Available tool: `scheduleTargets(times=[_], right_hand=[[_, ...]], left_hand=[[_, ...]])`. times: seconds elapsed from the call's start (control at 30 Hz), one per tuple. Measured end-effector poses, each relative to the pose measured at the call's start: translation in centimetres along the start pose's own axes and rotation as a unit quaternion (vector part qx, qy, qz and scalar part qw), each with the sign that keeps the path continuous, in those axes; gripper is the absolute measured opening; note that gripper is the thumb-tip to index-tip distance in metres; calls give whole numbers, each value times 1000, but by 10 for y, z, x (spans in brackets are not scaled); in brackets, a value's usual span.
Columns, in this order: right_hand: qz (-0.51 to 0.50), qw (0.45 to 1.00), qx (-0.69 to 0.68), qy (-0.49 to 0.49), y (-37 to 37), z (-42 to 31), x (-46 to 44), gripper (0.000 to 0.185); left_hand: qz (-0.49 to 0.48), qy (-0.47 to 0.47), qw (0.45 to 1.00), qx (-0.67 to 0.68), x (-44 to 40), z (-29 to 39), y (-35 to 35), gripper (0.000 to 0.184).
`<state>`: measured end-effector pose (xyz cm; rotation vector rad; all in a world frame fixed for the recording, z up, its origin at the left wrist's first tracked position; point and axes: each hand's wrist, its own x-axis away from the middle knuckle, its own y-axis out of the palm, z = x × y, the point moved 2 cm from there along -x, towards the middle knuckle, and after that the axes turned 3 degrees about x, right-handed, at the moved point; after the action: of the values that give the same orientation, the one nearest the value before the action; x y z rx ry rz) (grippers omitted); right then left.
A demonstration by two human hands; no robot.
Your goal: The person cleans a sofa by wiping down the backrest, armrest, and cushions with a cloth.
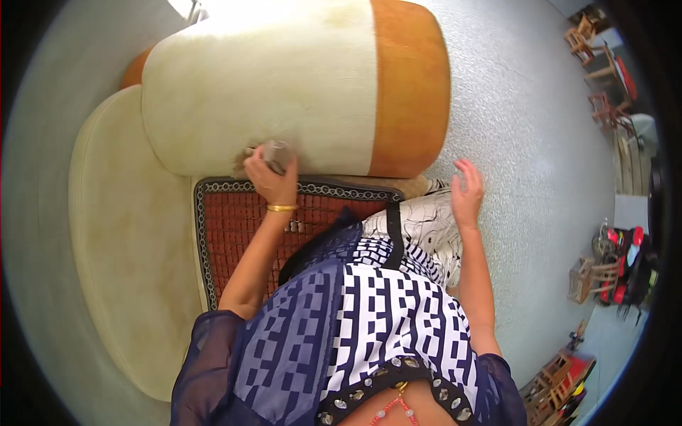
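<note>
Left hand: The left hand (273,179) was curled and gripped a grey-brown wad (278,155).
Wad: It was under and just past the left hand's fingers, over the cream part of the sofa arm (284,78). It was too blurry to tell what it was made of.
Orange band: The orange band (412,85) was to the right of the grip.
Seat mat: The red-brown seat mat (238,234) was just below the grip, under the wrist.
Bracelet: A gold bracelet (282,208) was just behind the grip.
Right hand: The right hand (467,195) was open and held nothing, well apart from the grip.
</note>
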<state>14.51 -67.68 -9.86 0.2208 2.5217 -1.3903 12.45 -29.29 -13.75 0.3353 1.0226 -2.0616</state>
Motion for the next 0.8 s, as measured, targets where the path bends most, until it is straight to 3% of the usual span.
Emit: scheduleTargets(times=[0.1, 0.2, 0.27, 0.33, 0.37, 0.4, 0.47, 0.5, 0.53, 0.6, 0.67, 0.7, 0.77, 0.8], right_hand=[[-16, 999, -44, -16, 8, -27, 6, 30], [-37, 992, -113, -36, 11, -54, 9, 36], [-34, 984, -175, -1, 11, -65, 13, 40], [-37, 970, -238, 31, 12, -73, 15, 45], [3, 966, -255, 38, 10, -75, 16, 50], [41, 961, -271, 45, 7, -75, 15, 55], [77, 939, -322, 86, -6, -68, 9, 53], [67, 916, -378, 114, -14, -57, 7, 49], [55, 889, -432, 141, -20, -49, 3, 46], [80, 877, -448, 154, -28, -46, -6, 42], [224, 941, -246, 65, -45, -67, -24, 42], [240, 952, -185, 45, -47, -79, -34, 43], [260, 955, -142, -2, -29, -99, -52, 45], [233, 964, -110, -72, -17, -112, -56, 45]], left_hand=[[-76, 76, 991, 81, 25, 55, 20, 61], [-131, 89, 976, 152, 43, 102, 40, 62], [-213, 120, 945, 218, 49, 139, 49, 59], [-279, 45, 902, 325, 58, 166, 63, 54], [-383, -64, 816, 428, 63, 175, 74, 52], [-474, -171, 697, 510, 69, 182, 83, 50], [-591, -262, 518, 560, 57, 209, 65, 50], [-613, -304, 510, 521, 43, 220, 43, 53], [-615, -298, 510, 522, 30, 217, 42, 53], [-674, 38, 568, 471, 0, 211, 36, 43], [-567, 149, 735, 341, -37, 205, 22, 32], [-524, 118, 781, 319, -53, 199, 25, 31], [-407, 157, 859, 269, -87, 183, 36, 30], [-332, 227, 884, 239, -105, 172, 47, 30]])
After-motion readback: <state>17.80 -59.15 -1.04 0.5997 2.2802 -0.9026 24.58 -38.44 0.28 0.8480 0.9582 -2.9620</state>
